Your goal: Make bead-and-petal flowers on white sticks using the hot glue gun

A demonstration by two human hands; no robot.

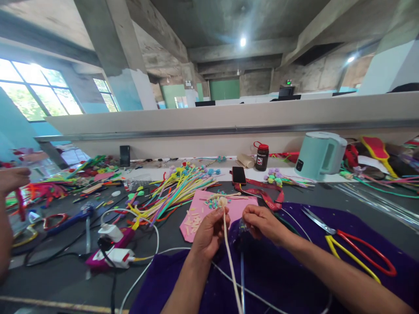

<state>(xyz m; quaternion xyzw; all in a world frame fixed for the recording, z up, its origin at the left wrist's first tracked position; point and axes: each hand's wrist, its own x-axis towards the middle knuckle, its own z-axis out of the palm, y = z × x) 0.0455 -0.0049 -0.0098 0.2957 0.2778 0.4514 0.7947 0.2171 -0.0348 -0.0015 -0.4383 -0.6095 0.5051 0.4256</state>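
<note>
My left hand [209, 226] is closed in a pinch around a cream pipe cleaner [230, 257], whose long stem hangs down toward me. At its top sits a small cream fuzzy flower head [222, 202]. To the right, my right hand [260, 220] has its fingers pressed together beside something small and shiny; what it grips I cannot make out. A clear thin rod [242, 279] runs down below that hand. Just beyond both hands lies a pink sheet [240, 203] bearing short cream pieces [194, 222] and small blue and yellow bits [212, 202].
Large scissors [352, 248] lie open on purple cloth [294, 270] at right. Colourful pipe-cleaner flowers [176, 187], a phone [238, 175], a bottle [262, 157] and a kettle [319, 155] stand behind. White cables and a power strip [111, 250] are at left. Another person's hand [13, 179] shows far left.
</note>
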